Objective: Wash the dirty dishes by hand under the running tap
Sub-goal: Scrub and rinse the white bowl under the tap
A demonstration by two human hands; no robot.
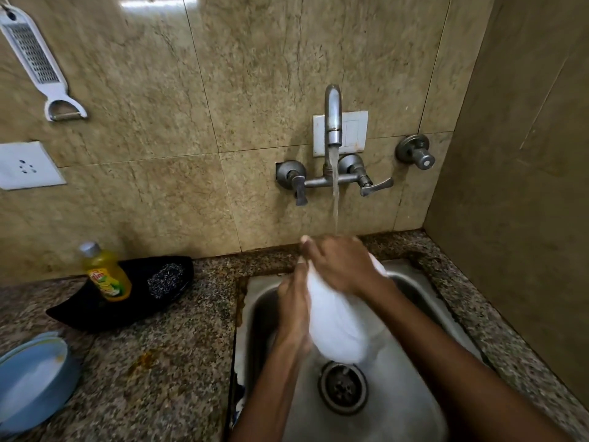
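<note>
While water runs from tap (333, 122) at frame centre, white dish (338, 323) held tilted over sink (414, 393), lower centre, just above drain (342, 386).

Left hand (294, 309): fingers together, laid along dish's left side; curled round edge or flat, can't tell (blur). Right hand (342, 266): across dish top, directly under stream; looks like rubbing/gripping, fingers close together, exact grip can't tell.

Progress, judged: mid-wash on one dish, rinse stage prob. Blue plates (32, 378) stacked lower left on counter (165, 362), food smear on rim, so likely still to do. Soap btl (106, 272) + scrubber (165, 279) on black tray (95, 311), left of centre, untouched now.

Room: sink walls close to both forearms; tap levers well above hands; side wall hems right edge of frame. Open counter betw. sink and plates.
</note>
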